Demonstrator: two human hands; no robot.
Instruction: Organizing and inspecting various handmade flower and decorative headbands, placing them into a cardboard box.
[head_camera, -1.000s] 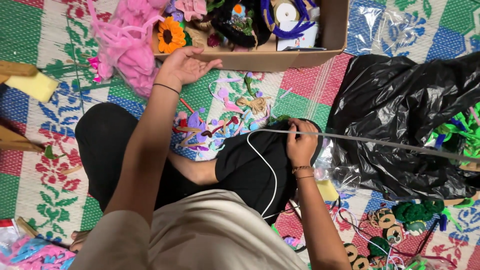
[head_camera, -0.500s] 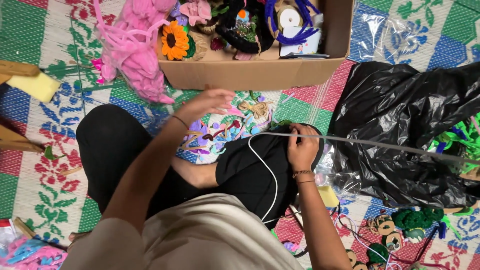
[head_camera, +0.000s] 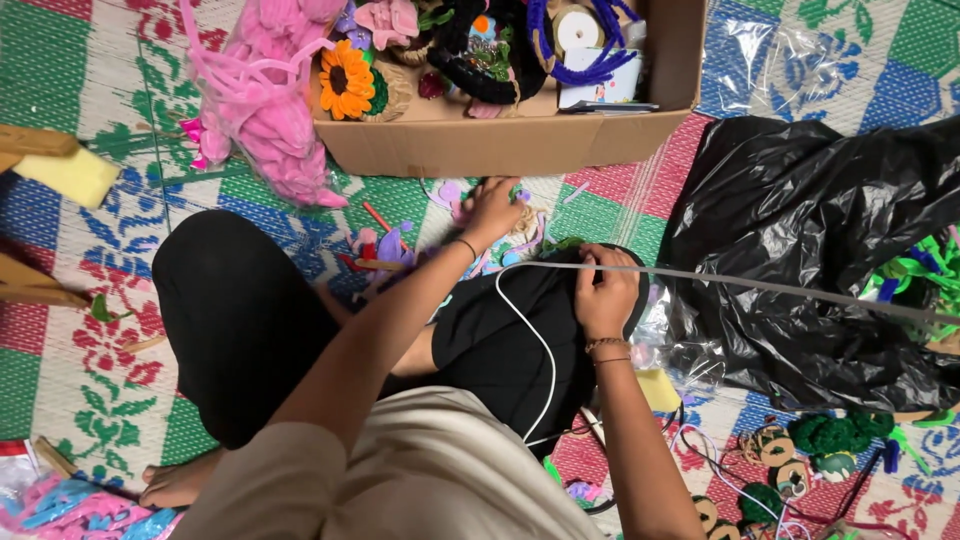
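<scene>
We sit cross-legged on the woven plastic floor mat with green, blue and red flower patterns (head_camera: 120, 200), black trousers, work in the lap.

Right hand (head_camera: 605, 290): fingers curled and pinched closed on the near end of the long thin grey rod (head_camera: 760, 287). The rod runs from over our knee out to the right, across the crumpled black plastic bag (head_camera: 800, 230), roughly level. Holding it at the end keeps the free length clear of the lap, as we read it.

Left hand (head_camera: 492, 208): arm stretched forward, palm down, fingers spread loosely over the small pile of pastel craft scraps (head_camera: 520, 225) on the mat just in front of the open brown cardboard box (head_camera: 520, 145). It touches or sits just above the pile; we cannot tell whether it has pinched anything.

A white cord (head_camera: 530, 340) loops down over the black trouser leg, from near the rod end toward our waist.

The box sits within arm's reach ahead, holding an orange crocheted sunflower (head_camera: 345, 80), purple fuzzy stems (head_camera: 590, 60) and a roll of tape, so stock is close. A pink fuzzy bundle in clear wrap (head_camera: 265, 110) leans on the box's left corner. Small green yarn pieces (head_camera: 830, 435) lie to our right, near the bag.
</scene>
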